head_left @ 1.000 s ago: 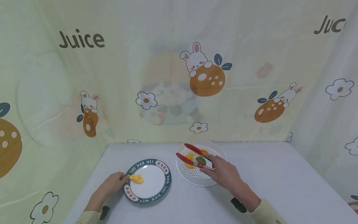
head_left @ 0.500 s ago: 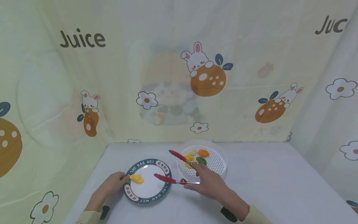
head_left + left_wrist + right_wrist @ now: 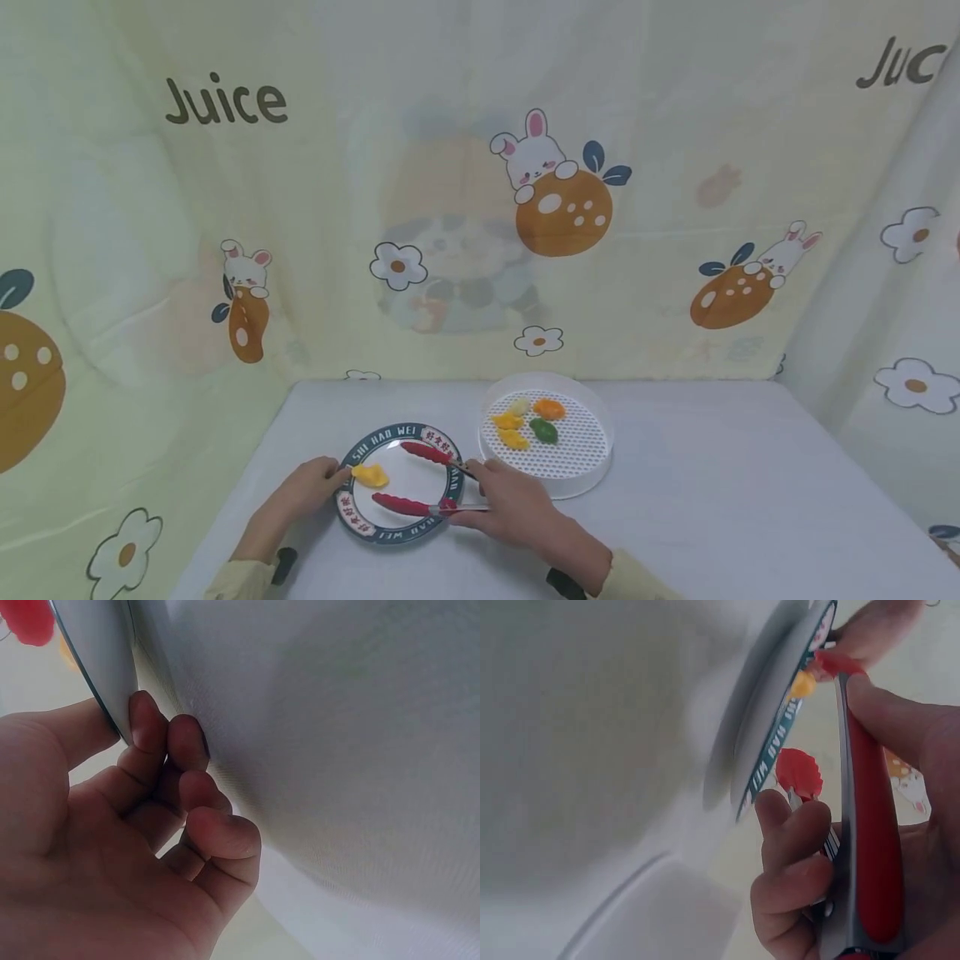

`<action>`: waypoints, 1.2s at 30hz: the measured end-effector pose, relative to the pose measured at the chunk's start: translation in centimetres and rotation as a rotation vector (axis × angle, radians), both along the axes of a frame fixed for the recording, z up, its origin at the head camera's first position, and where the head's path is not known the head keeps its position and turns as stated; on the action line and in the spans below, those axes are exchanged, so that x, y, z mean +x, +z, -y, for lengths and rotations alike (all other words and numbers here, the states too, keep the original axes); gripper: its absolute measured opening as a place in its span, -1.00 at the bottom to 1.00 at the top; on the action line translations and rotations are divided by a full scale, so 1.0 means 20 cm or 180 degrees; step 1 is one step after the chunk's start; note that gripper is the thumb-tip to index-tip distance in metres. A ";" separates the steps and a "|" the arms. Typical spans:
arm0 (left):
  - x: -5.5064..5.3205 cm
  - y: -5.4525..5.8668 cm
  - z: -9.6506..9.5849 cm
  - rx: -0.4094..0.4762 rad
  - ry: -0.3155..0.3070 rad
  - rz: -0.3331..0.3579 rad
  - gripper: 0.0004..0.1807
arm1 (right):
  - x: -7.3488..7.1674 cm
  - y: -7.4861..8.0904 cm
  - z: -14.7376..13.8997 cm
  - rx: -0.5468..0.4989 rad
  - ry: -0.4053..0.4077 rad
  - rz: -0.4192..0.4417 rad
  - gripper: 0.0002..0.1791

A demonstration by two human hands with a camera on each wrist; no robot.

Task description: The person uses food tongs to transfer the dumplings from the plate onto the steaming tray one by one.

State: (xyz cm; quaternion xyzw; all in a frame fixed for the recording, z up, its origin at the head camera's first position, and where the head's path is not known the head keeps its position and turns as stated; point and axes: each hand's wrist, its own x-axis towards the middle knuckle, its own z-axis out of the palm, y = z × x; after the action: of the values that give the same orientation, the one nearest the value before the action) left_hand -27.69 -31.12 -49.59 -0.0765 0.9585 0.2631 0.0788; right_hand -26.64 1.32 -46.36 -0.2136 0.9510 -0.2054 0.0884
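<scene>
My left hand (image 3: 306,487) pinches the left rim of a plate (image 3: 408,533) with a dark green lettered border; in the left wrist view the thumb lies on top and fingertips underneath. On the plate's left part lies a yellow dumpling-shaped piece (image 3: 370,476). My right hand (image 3: 517,504) grips red-tipped metal tongs (image 3: 405,505), whose handle is red in the right wrist view (image 3: 874,825). The tongs' two tips are spread apart over the plate, with nothing between them, to the right of the yellow piece.
Behind the right hand stands a round white perforated tray (image 3: 585,433) with a clear raised rim. It holds a green dumpling-shaped piece (image 3: 543,430), an orange one (image 3: 550,408), a pale one (image 3: 519,406) and yellow ones (image 3: 513,439). A printed curtain (image 3: 645,317) hangs behind the table.
The right hand has carried the tongs left and toward me, from above the perforated tray to over the plate. The tongs' tips have spread wider. My left hand keeps its hold on the plate.
</scene>
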 end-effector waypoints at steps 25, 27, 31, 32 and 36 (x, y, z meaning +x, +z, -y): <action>0.00 0.01 -0.01 0.0015 0.0021 0.0018 -0.74 | -0.02 -0.05 0.16 0.0107 0.0111 -0.0242 -0.34; 0.00 0.01 -0.01 0.0012 0.0025 0.0023 -0.74 | -0.02 -0.05 0.16 0.0109 0.0114 -0.0259 -0.36; 0.00 0.01 -0.01 0.0003 0.0036 0.0029 -0.74 | -0.02 -0.05 0.16 0.0097 0.0121 -0.0300 -0.37; 0.00 0.01 -0.01 0.0003 0.0037 0.0030 -0.74 | -0.02 -0.05 0.16 0.0092 0.0121 -0.0313 -0.37; -0.01 0.00 -0.01 -0.0015 0.0005 0.0030 -0.72 | -0.01 -0.07 0.15 0.0113 0.0128 -0.0348 -0.38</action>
State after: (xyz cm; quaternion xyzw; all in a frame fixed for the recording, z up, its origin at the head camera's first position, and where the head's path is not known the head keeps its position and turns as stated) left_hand -27.80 -31.01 -49.56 -0.0786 0.9587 0.2605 0.0829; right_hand -26.87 -1.63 -47.69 -0.2421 0.9534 -0.1747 0.0442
